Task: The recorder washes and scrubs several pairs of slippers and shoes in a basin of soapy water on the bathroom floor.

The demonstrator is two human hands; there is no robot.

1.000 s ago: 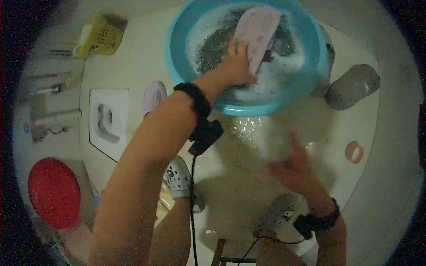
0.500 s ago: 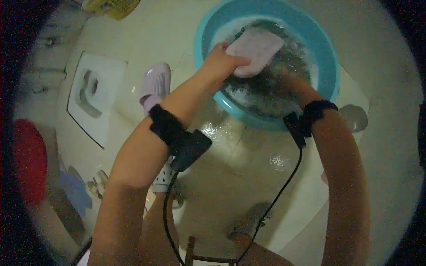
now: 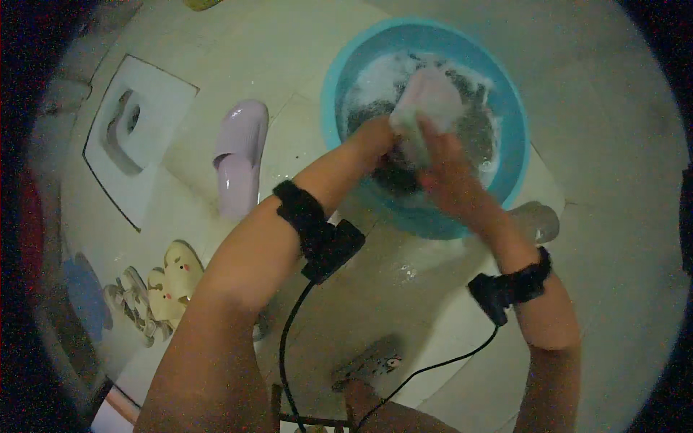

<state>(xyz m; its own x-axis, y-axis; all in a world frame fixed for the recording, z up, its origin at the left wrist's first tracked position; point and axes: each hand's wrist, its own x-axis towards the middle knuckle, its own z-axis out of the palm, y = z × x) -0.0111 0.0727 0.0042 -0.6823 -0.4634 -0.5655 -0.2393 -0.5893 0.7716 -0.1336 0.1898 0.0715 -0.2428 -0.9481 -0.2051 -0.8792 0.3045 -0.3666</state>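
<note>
A blue round basin (image 3: 516, 155) with soapy water and foam stands on the wet tiled floor. Over it I hold a pale pink slipper (image 3: 429, 101) with both hands. My left hand (image 3: 375, 141) grips its lower left side. My right hand (image 3: 444, 169) holds its lower right side, fingers closed on it. Both wrists carry black straps with cables running down toward me.
A second pink slipper (image 3: 242, 162) lies on the floor left of the basin. A white squat toilet pan (image 3: 133, 137) sits at the far left. Pale yellow slippers (image 3: 173, 278) lie at the lower left. A grey object (image 3: 538, 220) lies just right of the basin.
My right hand came up from the floor into the basin and took hold of the slipper beside the left hand. The view has shifted, so the basin now sits further right.
</note>
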